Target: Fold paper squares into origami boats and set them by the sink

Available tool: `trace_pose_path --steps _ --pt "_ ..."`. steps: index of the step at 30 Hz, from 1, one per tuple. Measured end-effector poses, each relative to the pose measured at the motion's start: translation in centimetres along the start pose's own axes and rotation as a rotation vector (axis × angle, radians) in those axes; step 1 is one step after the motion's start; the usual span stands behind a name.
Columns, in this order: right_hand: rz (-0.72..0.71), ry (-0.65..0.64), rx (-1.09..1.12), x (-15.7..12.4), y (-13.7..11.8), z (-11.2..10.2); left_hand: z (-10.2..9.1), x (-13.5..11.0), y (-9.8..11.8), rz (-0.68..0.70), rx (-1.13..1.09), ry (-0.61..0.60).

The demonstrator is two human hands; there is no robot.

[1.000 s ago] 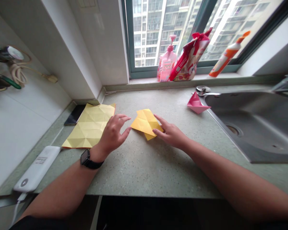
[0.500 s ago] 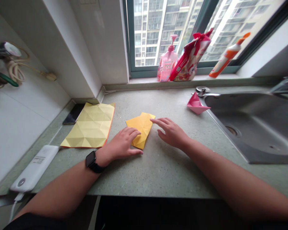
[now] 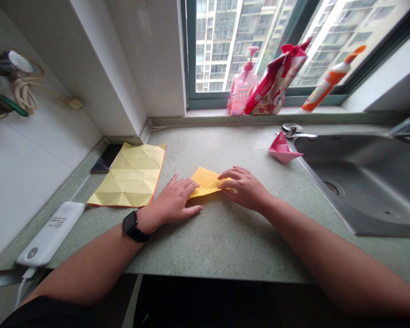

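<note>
A folded piece of yellow origami paper [image 3: 207, 178] lies on the countertop between my hands. My left hand [image 3: 177, 197] rests over its left end, fingers stretched out and thumb apart from the paper. At the right end, my right hand [image 3: 244, 187] pinches the paper, with the thumb below and the fingers above. Left of my hands lies a larger pale yellow sheet [image 3: 131, 175] marked with creases, an orange edge showing beneath it. A pink folded paper boat [image 3: 284, 149] stands beside the sink, away from both hands.
A steel sink [image 3: 369, 182] is set into the counter at right. A dark phone [image 3: 105, 158] and a white power bank [image 3: 51, 234] with a cable lie at left. On the sill stand a pink pump bottle [image 3: 242, 91], a red bag [image 3: 276, 82] and an orange-white bottle [image 3: 328, 86].
The yellow paper has turned so its length runs left to right. My right hand has closed on its right end; my left hand stays over the left end.
</note>
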State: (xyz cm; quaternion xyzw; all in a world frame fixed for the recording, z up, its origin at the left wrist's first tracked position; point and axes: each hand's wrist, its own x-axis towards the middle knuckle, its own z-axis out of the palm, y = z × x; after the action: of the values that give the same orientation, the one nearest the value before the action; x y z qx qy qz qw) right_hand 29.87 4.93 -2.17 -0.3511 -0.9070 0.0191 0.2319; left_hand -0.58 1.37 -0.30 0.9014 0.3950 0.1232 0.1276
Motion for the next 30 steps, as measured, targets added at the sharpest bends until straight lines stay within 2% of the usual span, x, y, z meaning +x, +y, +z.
trace_pose_path --steps 3,7,11,18,30 --pt "-0.080 -0.085 0.074 0.0 -0.9 -0.6 -0.2 -0.1 -0.1 -0.024 -0.014 0.028" --pt "-0.106 -0.152 0.118 0.1 -1.8 -0.8 -0.2 -0.1 -0.3 -0.035 -0.038 0.044" --pt "-0.105 -0.161 0.089 0.2 -1.8 -0.9 -0.1 0.0 -0.5 -0.030 -0.029 0.034" --pt "-0.106 -0.167 0.070 0.1 -1.5 -0.9 -0.3 0.0 -0.5 -0.001 0.003 0.124" --pt "-0.054 -0.149 0.090 -0.1 -1.2 -0.6 -0.6 0.3 -0.5 -0.021 -0.056 0.149"
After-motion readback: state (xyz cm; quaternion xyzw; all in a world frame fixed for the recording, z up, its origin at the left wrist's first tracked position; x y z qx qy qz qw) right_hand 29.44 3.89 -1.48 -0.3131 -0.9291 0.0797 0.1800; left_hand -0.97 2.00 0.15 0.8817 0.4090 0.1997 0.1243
